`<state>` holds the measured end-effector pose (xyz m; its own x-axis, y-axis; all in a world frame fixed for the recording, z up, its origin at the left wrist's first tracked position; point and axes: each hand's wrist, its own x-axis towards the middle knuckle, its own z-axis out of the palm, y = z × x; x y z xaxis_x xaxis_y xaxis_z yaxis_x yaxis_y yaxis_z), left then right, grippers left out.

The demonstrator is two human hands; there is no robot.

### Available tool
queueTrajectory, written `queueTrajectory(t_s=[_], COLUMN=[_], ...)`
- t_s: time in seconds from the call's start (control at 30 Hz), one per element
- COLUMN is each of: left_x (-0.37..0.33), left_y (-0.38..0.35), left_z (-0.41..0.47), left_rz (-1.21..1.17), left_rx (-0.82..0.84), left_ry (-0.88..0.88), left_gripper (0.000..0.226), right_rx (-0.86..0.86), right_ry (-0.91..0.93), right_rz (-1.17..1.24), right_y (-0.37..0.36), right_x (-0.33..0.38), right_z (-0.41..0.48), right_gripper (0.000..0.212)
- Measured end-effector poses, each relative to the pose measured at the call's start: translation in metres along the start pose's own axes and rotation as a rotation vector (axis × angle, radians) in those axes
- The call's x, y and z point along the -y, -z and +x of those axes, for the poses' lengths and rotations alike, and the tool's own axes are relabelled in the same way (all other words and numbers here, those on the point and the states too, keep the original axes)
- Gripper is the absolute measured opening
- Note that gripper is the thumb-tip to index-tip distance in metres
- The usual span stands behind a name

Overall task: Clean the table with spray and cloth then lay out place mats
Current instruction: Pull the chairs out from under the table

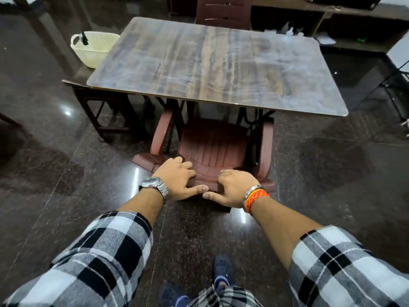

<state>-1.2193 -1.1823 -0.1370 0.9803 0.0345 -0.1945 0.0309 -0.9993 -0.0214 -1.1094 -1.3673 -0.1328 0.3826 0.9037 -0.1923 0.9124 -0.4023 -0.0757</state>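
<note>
Two-handed grab on chair (pixel 212 147) backrest top: left hand (pixel 177 180) and right hand (pixel 234 188) side by side, fingers curled over rim, thumbs on near face, tips almost meeting. Seat tucked under table (pixel 221 63), just ahead of grip. Tabletop streaky, wiped or not hard to say, no mats on it. Long axis left-right across grip line, right end skewed nearer. Looks like chair-shifting side job. Next: let go, fetch spray and cloth, maybe from white basket (pixel 95 48) ahead-left of grip, contents unclear.
</note>
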Motion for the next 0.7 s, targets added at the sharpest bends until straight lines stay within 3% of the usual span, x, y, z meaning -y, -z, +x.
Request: queueTrajectory(t_s=[0.1,0.43,0.7], left_x=[0.004,-0.005,-0.012], left_y=[-0.001,-0.006,0.008], left_z=[0.010,0.037,0.050], left_rz=[-0.007,-0.062,-0.056], left_rx=[0.017,0.034,0.084], left_ry=[-0.042,0.144,0.174], left_gripper=[0.126,0.125,0.110], right_rx=[-0.014,-0.093,-0.121], right_ry=[0.030,0.128,0.142], right_rz=[-0.018,-0.081,-0.085], right_y=[-0.002,-0.006,-0.005], right_x=[-0.030,-0.073,-0.090], right_z=[-0.003,0.001,0.008], right_gripper=[0.096,0.086,0.079])
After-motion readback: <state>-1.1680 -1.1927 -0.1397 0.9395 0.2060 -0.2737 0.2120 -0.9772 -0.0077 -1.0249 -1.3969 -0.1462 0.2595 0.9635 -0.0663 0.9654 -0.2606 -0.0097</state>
